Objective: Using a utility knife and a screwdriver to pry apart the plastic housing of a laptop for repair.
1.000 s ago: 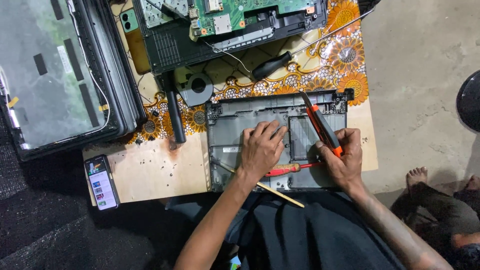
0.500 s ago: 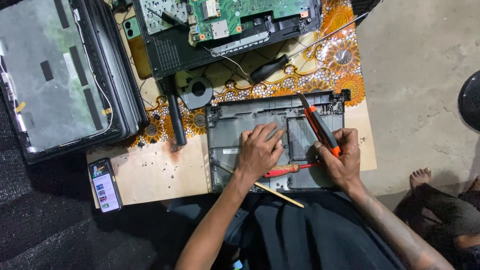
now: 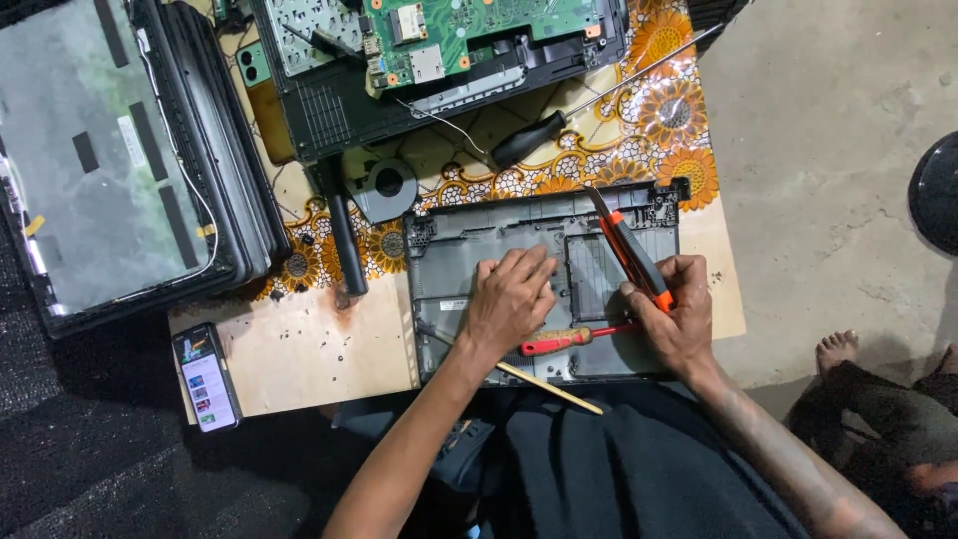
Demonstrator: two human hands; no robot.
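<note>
A grey laptop bottom case lies on the low wooden board in front of me. My left hand presses flat on its middle, fingers spread a little. My right hand grips black and orange pliers that point up and left over the case's right part. A red-handled screwdriver lies across the case between both hands. A thin yellow stick pokes out under my left wrist at the case's near edge.
A laptop screen lid lies at the left. An opened laptop base with a green circuit board sits at the top. A black-handled screwdriver, a round fan, a black bar and a phone are nearby. A person's bare foot rests at right.
Both hands stay on the case in nearly the same pose; the view has shifted slightly. The pliers and red screwdriver have not visibly moved.
</note>
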